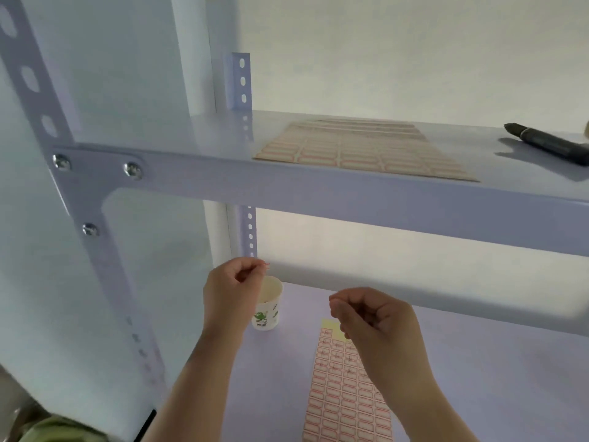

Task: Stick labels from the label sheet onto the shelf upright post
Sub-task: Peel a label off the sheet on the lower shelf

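Observation:
A label sheet (344, 406) with red-bordered labels lies on the lower shelf; its top rows carry handwriting. My left hand (232, 291) is raised in front of the back upright post (250, 231), thumb and forefinger pinched on a small label (266, 265) with a pink edge. The label's tip is close to the post; whether it touches is unclear. My right hand (373, 317) hovers above the sheet's top end with fingers curled in, and I see nothing in it. The front upright post (95, 250) with its slotted holes stands at the left.
A paper cup (269, 309) stands on the lower shelf behind my left hand. On the upper shelf (318, 189) lie a second label sheet (360, 148) and a black marker (548, 143) at the right. Bolts (133, 170) fix the shelf to the front post.

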Available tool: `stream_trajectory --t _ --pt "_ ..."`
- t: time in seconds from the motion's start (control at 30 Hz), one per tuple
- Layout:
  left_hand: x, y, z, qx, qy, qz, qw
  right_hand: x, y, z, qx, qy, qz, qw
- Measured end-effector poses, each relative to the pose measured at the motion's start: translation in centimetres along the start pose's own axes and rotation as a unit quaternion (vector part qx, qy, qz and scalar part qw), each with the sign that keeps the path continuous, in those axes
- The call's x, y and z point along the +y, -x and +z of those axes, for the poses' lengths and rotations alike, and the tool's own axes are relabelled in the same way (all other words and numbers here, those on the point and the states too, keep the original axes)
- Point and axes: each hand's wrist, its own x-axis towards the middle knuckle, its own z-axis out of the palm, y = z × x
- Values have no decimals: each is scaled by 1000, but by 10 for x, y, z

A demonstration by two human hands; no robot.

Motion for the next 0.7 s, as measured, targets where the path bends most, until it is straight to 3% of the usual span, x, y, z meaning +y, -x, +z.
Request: stream_trajectory --t 0.3,0.7 --pt "-24 -18 22 -2 -176 3 984 22 -10 -19 -6 6 42 999" --pt "-30 -27 9 -22 -200 39 979 29 -16 -19 68 20 61 996"
